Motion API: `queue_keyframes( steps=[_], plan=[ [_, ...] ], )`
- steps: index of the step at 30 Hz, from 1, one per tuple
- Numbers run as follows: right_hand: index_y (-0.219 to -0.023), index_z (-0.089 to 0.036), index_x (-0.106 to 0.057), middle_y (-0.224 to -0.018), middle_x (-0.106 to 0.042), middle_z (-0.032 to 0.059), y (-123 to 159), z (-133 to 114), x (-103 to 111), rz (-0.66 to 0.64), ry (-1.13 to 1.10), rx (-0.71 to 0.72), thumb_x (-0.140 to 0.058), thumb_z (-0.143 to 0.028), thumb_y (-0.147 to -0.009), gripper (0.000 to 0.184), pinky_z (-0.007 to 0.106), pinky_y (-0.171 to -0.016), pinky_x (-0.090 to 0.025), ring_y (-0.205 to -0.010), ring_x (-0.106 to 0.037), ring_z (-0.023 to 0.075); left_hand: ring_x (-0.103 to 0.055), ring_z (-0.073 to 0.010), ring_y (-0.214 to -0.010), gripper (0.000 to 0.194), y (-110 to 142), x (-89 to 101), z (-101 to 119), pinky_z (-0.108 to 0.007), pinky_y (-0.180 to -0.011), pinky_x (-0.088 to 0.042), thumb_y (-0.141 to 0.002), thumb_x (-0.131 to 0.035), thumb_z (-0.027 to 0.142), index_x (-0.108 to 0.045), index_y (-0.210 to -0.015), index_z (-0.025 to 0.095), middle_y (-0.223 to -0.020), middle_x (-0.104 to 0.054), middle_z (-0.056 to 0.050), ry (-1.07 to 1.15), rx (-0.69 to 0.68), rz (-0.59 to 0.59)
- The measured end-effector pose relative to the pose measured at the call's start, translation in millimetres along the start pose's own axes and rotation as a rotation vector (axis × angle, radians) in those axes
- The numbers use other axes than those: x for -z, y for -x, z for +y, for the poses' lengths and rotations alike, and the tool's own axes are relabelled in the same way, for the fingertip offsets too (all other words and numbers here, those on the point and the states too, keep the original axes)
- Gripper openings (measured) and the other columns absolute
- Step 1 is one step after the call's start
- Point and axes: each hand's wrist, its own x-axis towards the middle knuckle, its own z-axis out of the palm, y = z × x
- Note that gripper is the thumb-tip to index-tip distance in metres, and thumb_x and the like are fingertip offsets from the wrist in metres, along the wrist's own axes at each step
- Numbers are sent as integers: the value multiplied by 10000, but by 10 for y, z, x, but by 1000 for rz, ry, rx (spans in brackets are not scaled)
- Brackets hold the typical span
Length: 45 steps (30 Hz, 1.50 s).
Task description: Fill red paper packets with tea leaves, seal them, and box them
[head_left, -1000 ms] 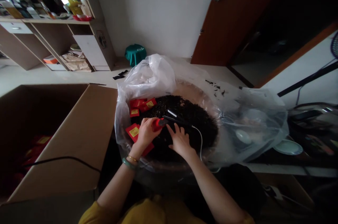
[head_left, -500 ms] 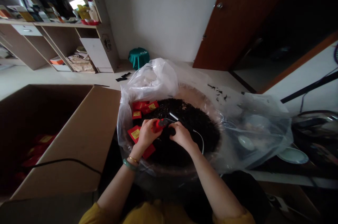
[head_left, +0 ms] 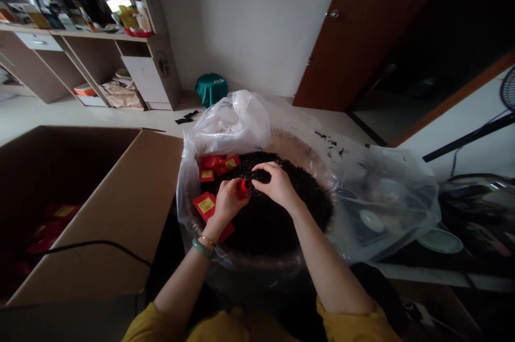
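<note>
My left hand (head_left: pixel 230 202) is closed round a small red packet (head_left: pixel 242 189), its end pointing up and right. Just beyond that end, the curled thumb and fingers of my right hand (head_left: pixel 277 185) pinch some dark dry leaves (head_left: pixel 252 176). Both hands are over a wide round tub (head_left: pixel 300 146) lined with clear plastic. A heap of dark, thin, dry leaves (head_left: pixel 309 186), looking like loose tea, fills it. Flat red packets with yellow labels (head_left: pixel 206 204) lie on the heap's left side, partly behind my left hand. More red packets (head_left: pixel 207 175) sit farther back.
At left stands an open cardboard box (head_left: pixel 108 197) with red packets (head_left: pixel 64 211) inside and a black cord (head_left: pixel 96 244) across its flap. Clear plastic sheeting (head_left: pixel 386 202) spreads right, near a pale plate (head_left: pixel 440 240). A green-covered bin (head_left: pixel 211 89) stands by the wall.
My right hand has moved up over the leaves, nearer the packet's end. The white strip and white cable beside it are no longer visible. My left hand still holds the red packet.
</note>
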Motion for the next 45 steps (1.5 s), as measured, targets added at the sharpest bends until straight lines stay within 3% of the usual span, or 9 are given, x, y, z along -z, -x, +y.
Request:
queue_keyframes(
  steps=[4, 11, 18, 24, 27, 34, 38, 43, 45],
  plan=[
    [-975, -199, -672, -1006, -620, 72, 2, 3, -130, 20, 31, 18, -693, -165, -711, 267, 383, -934, -464, -979, -603, 213, -594, -212, -877, 454, 1, -19, -25, -322, -768, -508, -612, -758, 190, -628, -1047, 194, -910, -664, -34, 8, 29, 18],
    [-1154, -219, -648, -1172, -555, 87, 84, 24, -79, -220, 112, -9, -677, -97, -693, 478, 359, -999, -445, -1071, -584, 206, -591, -226, -920, 549, 27, -54, -88, -332, -787, -505, -566, -748, 124, -607, -1094, 181, -968, -656, -49, 18, 36, 36],
    [-1121, -213, -672, -1118, -485, 83, 42, -109, -52, -269, 335, -106, -626, -46, -729, 429, 319, -884, -498, -892, -614, 162, -582, -233, -924, 544, 55, -66, -96, -340, -791, -496, -578, -766, 151, -601, -1095, 189, -974, -655, -51, 23, 22, 28],
    [-1141, -212, -633, -1060, -510, 58, -5, -152, -95, -245, 308, -23, -609, 16, -721, 479, 304, -866, -489, -887, -599, 158, -574, -235, -909, 516, 55, -62, -113, -341, -781, -496, -600, -766, 174, -597, -1087, 182, -930, -652, -52, 17, 26, 23],
    [-1072, -210, -649, -1011, -546, 45, 6, -105, -113, -217, 272, -1, -618, 6, -725, 410, 307, -857, -486, -897, -596, 165, -585, -234, -905, 539, 47, -58, -129, -346, -780, -498, -582, -775, 174, -592, -1090, 185, -942, -647, -51, 20, 59, 39],
    [-941, -196, -724, -962, -564, 72, 33, -64, -114, -345, 399, -23, -556, -16, -787, 290, 276, -808, -487, -821, -622, 156, -584, -230, -902, 528, 66, -84, -117, -341, -778, -495, -586, -768, 164, -587, -1081, 194, -932, -653, -43, 0, 31, 27],
    [-1014, -193, -690, -1003, -609, 73, -8, -62, -185, -219, 311, -8, -589, -2, -749, 342, 298, -845, -495, -887, -630, 177, -574, -225, -873, 499, 67, -94, -126, -325, -746, -496, -607, -767, 184, -584, -1071, 186, -903, -650, -45, -17, 22, 29],
    [-901, -210, -694, -928, -710, 37, -2, -41, -242, -185, 102, 55, -562, 15, -739, 307, 315, -860, -510, -878, -666, 179, -569, -228, -891, 487, 64, -86, -131, -332, -753, -503, -614, -763, 181, -577, -1063, 187, -910, -648, -45, -14, 19, 25],
    [-889, -213, -697, -927, -727, 33, 11, -53, -211, -92, 33, 78, -547, -19, -768, 274, 314, -860, -516, -876, -676, 178, -572, -225, -897, 489, 64, -83, -124, -338, -759, -508, -616, -767, 195, -572, -1065, 194, -931, -641, -44, 4, 32, 52]
  ],
)
